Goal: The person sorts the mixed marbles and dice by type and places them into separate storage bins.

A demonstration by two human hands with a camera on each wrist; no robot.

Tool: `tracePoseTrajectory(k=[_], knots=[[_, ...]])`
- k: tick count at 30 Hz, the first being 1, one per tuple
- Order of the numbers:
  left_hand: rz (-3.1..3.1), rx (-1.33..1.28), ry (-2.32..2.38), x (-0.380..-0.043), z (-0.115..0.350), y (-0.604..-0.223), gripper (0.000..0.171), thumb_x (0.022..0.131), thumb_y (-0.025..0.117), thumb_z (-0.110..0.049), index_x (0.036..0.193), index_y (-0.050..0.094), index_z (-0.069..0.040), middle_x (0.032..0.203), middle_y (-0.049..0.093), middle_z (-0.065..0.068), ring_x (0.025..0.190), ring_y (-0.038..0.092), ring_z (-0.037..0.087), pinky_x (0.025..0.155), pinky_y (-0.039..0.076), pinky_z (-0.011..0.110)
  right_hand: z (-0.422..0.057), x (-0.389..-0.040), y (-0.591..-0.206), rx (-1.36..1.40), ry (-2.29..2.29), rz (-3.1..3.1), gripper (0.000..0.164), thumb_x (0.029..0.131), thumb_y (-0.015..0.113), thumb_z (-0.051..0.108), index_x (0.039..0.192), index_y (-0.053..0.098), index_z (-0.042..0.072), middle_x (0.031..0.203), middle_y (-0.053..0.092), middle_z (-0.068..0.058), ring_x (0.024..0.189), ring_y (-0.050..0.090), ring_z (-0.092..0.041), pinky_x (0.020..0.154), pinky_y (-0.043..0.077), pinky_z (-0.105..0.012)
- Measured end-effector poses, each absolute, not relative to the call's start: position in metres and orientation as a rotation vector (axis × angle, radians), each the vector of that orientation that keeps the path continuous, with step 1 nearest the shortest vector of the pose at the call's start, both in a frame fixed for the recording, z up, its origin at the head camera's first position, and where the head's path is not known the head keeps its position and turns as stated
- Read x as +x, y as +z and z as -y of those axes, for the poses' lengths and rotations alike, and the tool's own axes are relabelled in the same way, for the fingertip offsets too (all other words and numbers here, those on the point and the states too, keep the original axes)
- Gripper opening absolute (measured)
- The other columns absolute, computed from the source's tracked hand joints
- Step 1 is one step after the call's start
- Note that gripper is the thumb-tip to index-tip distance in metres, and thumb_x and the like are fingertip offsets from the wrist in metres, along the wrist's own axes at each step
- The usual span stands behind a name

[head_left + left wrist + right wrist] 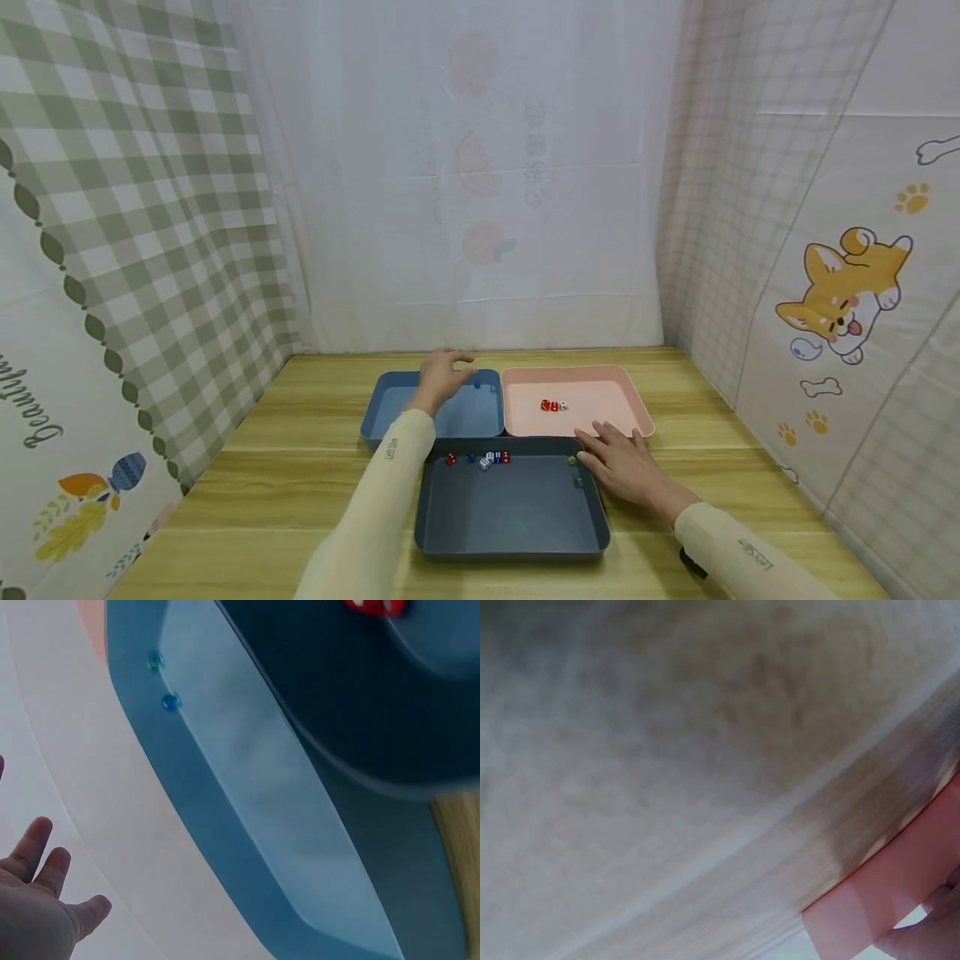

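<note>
My left hand (442, 380) hovers over the blue tray (390, 412), its fingers extended and apart. In the left wrist view that hand (37, 900) shows spread fingers with nothing between them. A blue marble (171, 702) and a green marble (154, 661) lie at the edge of the blue tray's floor. My right hand (621, 463) rests with fingers spread near the front right corner of the pink tray (577, 383) and the dark tray's (513, 521) right rim. Several dice (484, 464) and small round pieces lie along the dark tray's far side; two greenish marbles (572, 460) lie at its right.
Inside the pink tray sit two red dice (550, 406) and a white die (563, 406). All three trays stand together on a wood-grain table (300, 467). Cloth curtains (480, 183) enclose its back and both sides.
</note>
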State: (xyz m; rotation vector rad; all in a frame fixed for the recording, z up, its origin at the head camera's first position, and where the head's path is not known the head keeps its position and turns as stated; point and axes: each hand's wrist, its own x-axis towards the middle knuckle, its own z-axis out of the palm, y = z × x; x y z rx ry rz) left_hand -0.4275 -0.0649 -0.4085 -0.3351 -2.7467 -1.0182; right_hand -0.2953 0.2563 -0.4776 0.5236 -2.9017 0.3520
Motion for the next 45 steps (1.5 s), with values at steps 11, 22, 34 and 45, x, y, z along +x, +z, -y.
tracePoseTrajectory(k=[11,22,34,45], knots=[[2.779,-0.75,-1.147,-0.406,0.01,-0.412,0.027,0.095,0.069,-0.027,0.119,0.073,-0.014,0.146,0.048,0.014,0.14,0.036,0.035,0.111,0.03,0.058,-0.256,-0.295,-0.477,0.516,0.335,2.915,0.054,0.105,0.043,0.047,0.146,0.053,0.013,0.149,0.043,-0.023,0.14,0.034,-0.045,0.106,0.015,-0.075],[2.86,-1.021,-0.839,-0.376,-0.035,-0.436,0.019,0.092,0.072,-0.032,0.106,0.079,-0.02,0.14,0.055,0.009,0.135,0.044,0.025,0.113,0.026,0.057,-0.256,-0.295,-0.477,0.505,0.309,2.918,0.053,0.105,0.043,0.047,0.146,0.053,0.014,0.149,0.044,-0.023,0.139,0.035,-0.045,0.105,0.016,-0.076],[2.912,-1.017,-0.518,-0.367,-0.058,-0.463,0.011,0.088,0.076,-0.037,0.096,0.08,-0.032,0.138,0.057,-0.001,0.138,0.039,0.017,0.116,0.018,0.06,-0.256,-0.296,-0.478,0.512,0.318,2.899,0.052,0.105,0.044,0.045,0.145,0.054,0.013,0.148,0.045,-0.024,0.138,0.036,-0.046,0.104,0.017,-0.077],[2.919,-1.076,-0.357,-0.364,-0.069,-0.474,0.013,0.086,0.078,-0.038,0.098,0.08,-0.033,0.139,0.056,-0.004,0.14,0.036,0.015,0.116,0.018,0.058,-0.256,-0.297,-0.48,0.526,0.325,2.884,0.052,0.105,0.044,0.045,0.144,0.055,0.012,0.147,0.045,-0.023,0.138,0.036,-0.046,0.104,0.017,-0.077]])
